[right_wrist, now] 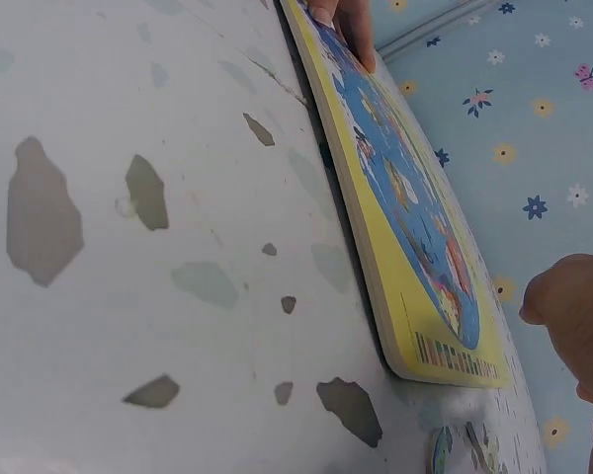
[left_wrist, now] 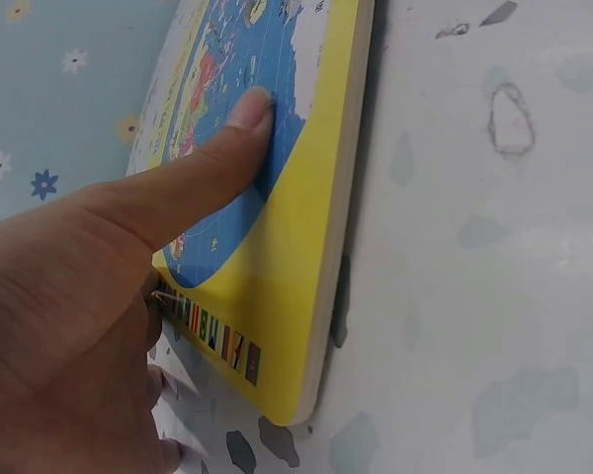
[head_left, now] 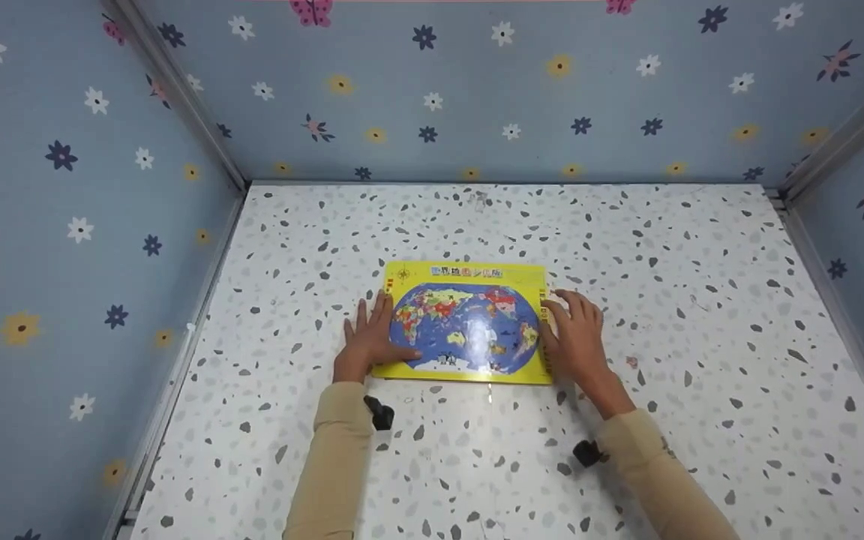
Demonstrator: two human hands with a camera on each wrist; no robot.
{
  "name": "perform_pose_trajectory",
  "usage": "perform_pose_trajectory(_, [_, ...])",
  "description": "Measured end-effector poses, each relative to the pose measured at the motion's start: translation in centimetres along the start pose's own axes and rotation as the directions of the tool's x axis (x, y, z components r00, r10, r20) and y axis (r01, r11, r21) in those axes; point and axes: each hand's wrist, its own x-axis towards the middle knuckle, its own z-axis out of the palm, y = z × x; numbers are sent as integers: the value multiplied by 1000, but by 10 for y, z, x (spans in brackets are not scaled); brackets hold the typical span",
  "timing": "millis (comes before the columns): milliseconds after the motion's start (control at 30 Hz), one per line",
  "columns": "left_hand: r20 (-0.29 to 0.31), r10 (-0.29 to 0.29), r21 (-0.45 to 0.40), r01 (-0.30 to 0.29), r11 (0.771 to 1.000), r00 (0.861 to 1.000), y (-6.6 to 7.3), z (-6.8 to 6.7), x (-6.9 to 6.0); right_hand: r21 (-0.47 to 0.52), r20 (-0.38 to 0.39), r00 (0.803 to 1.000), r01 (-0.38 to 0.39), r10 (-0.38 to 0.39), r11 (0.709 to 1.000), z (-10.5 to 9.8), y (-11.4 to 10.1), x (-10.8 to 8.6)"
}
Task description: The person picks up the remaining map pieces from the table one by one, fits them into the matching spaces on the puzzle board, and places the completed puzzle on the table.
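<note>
A thick world map board (head_left: 469, 274) with a yellow border and rounded corners lies on the table between both hands. Its blue oval map catches a bright glare in the head view. My left hand (head_left: 368, 337) is at the board's left side: the straight thumb (left_wrist: 212, 173) rests on the map's face, while the other fingers spread beside the left edge. Beside the right edge is my right hand (head_left: 574, 334), its fingers loosely bent. In the right wrist view, part of that hand (right_wrist: 578, 321) shows apart from the board's near corner. Small flags line the border.
The white speckled table (head_left: 702, 300) meets a flowered blue panel (head_left: 477, 90) at the back, with similar panels at left and right. A small black device (head_left: 380, 413) sits at the left wrist, another (head_left: 587, 453) at the right.
</note>
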Motion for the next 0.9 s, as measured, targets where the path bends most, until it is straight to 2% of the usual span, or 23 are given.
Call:
perform_pose_trajectory(267, [-5, -1, -14, 1, 1000, 1000, 1, 2, -1, 76, -27, 999, -45, 47, 996, -2, 19, -7])
perform_pose_trajectory(433, [-4, -2, -21, 2, 1000, 1000, 0, 2, 0, 79, -7, 995, -102, 103, 992, -6, 29, -10])
perform_pose_trajectory(633, [-8, -8, -22, 8, 1000, 1000, -1, 2, 1, 62, 43, 972, -233, 231, 970, -11, 43, -13])
perform_pose_trajectory(900, [-5, 1, 0, -1, 1000, 1000, -2, 2, 3, 69, 61, 954, -297, 293, 952, -21, 63, -15])
